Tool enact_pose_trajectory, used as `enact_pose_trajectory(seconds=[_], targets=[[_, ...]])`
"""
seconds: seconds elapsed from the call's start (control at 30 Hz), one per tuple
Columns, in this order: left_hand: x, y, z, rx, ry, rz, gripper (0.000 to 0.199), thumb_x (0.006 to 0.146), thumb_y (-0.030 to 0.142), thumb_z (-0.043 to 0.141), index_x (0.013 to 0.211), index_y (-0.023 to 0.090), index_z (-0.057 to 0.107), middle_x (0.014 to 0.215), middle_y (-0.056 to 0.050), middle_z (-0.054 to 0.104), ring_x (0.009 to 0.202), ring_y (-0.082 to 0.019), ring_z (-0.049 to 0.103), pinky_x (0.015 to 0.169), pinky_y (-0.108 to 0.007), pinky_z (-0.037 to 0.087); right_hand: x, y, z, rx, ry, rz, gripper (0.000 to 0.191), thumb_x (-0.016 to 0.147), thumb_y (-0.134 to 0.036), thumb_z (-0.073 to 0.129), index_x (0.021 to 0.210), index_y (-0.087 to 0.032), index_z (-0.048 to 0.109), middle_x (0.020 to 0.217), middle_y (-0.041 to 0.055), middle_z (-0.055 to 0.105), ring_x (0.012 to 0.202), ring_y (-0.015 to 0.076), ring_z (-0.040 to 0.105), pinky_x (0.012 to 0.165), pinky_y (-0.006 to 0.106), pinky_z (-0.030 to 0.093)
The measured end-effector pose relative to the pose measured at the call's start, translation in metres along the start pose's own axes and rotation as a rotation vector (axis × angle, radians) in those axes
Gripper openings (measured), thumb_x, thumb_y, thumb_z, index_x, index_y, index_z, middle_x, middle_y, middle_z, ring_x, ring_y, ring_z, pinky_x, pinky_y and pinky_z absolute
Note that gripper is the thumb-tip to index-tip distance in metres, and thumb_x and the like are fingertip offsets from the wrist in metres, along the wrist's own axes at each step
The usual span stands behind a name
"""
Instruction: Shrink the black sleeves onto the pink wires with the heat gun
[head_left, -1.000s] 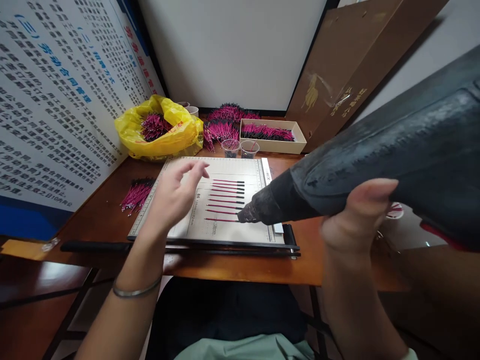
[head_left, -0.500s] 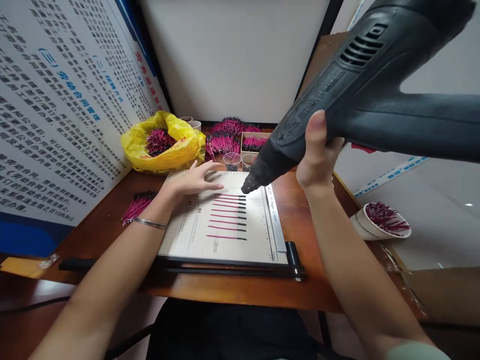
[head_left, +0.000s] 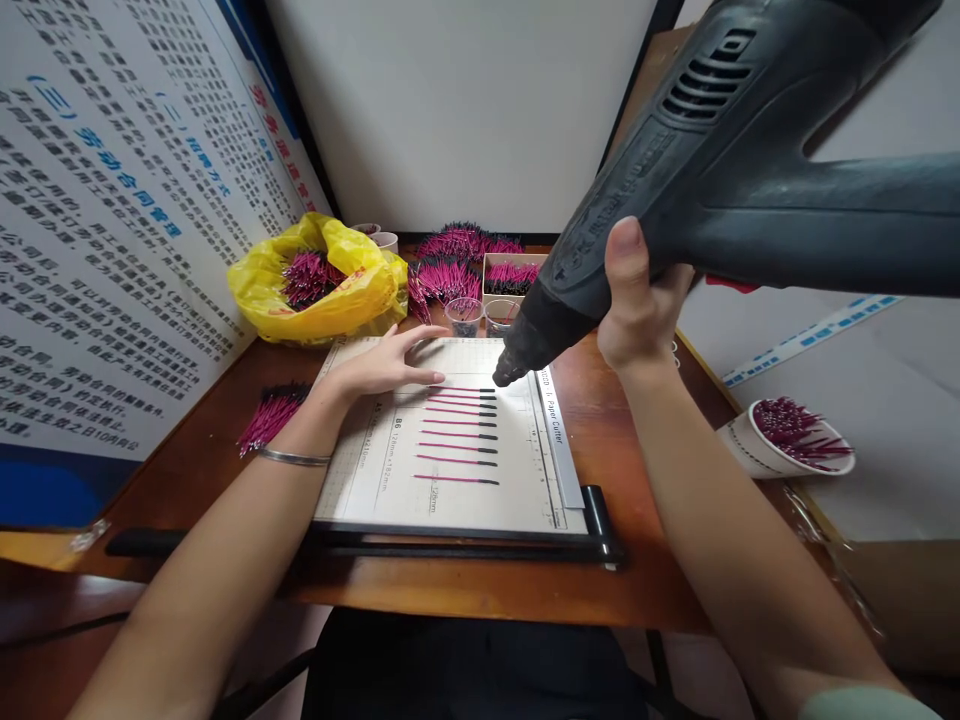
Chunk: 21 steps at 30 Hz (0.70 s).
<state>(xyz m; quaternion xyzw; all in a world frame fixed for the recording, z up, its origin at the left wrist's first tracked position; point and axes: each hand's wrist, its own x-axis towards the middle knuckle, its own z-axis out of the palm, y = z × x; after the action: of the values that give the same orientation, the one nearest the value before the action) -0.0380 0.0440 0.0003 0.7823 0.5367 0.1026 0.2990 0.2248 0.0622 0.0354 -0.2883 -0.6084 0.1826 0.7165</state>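
My right hand [head_left: 641, 295] is closed around the dark body of a heat gun [head_left: 600, 230], whose nozzle points down and left, just above the black ends of the upper wires. Several pink wires [head_left: 454, 435] with black ends lie in a row on the white board of a paper cutter [head_left: 517, 500]. My left hand [head_left: 394, 362] rests on the board's upper left part, fingers apart and holding nothing, with a fingertip by the top wire. A bracelet circles the left wrist.
Behind the board are a yellow bag [head_left: 319, 315] of wires, clear cups [head_left: 463, 316], wire piles [head_left: 442, 280] and a box [head_left: 514, 262]. A paper cup [head_left: 757, 455] of wires leans at the right. More wires [head_left: 276, 415] lie left of the board.
The view has shifted a little. The nozzle has moved slightly right relative to the wires' black ends. My left hand has stayed nearly still on the board.
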Motion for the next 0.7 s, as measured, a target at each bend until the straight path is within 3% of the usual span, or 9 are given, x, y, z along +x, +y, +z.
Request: enact_pose_trajectory(seconds=[0.17, 0.3, 0.5, 0.7], targets=[[0.0011, -0.0016, 0.0006, 0.025, 0.007, 0.03, 0.081, 0.078, 0.059, 0.066, 0.15, 0.027, 0.048, 0.158, -0.006, 0.048, 0.152, -0.039, 0.033, 0.129, -0.057, 0.006, -0.0012, -0.0064, -0.0003, -0.137, 0.008, -0.047, 0.068, 0.075, -0.083, 0.063, 0.11, -0.025, 0.073, 0.12, 0.0058, 0.071, 0.15, 0.032, 0.038, 0.131, 0.052, 0.015], [0.0004, -0.0008, 0.0007, 0.035, 0.01, 0.022, 0.08, 0.078, 0.059, 0.066, 0.149, 0.027, 0.048, 0.158, -0.006, 0.049, 0.152, -0.039, 0.032, 0.128, -0.059, 0.004, -0.0029, -0.0079, 0.0012, -0.161, 0.022, -0.052, 0.07, 0.075, -0.085, 0.061, 0.108, -0.025, 0.074, 0.115, 0.0061, 0.072, 0.145, 0.0337, 0.045, 0.131, 0.056, 0.016], [-0.0007, 0.0011, -0.0002, 0.032, 0.013, 0.012, 0.081, 0.077, 0.061, 0.066, 0.149, 0.028, 0.049, 0.157, -0.005, 0.05, 0.151, -0.04, 0.033, 0.128, -0.06, 0.006, -0.0027, -0.0058, -0.0001, -0.147, -0.078, -0.034, 0.05, 0.084, -0.069, 0.065, 0.12, -0.036, 0.068, 0.121, -0.0003, 0.071, 0.151, 0.0269, 0.039, 0.13, 0.05, 0.022], [-0.0018, 0.0016, -0.0012, 0.052, 0.012, -0.041, 0.085, 0.074, 0.061, 0.069, 0.151, 0.03, 0.048, 0.159, -0.004, 0.048, 0.154, -0.043, 0.024, 0.126, -0.064, 0.01, -0.0001, -0.0059, -0.0029, -0.151, -0.1, -0.007, 0.051, 0.081, -0.07, 0.069, 0.12, -0.036, 0.068, 0.122, -0.0015, 0.072, 0.152, 0.0252, 0.037, 0.131, 0.051, 0.022]])
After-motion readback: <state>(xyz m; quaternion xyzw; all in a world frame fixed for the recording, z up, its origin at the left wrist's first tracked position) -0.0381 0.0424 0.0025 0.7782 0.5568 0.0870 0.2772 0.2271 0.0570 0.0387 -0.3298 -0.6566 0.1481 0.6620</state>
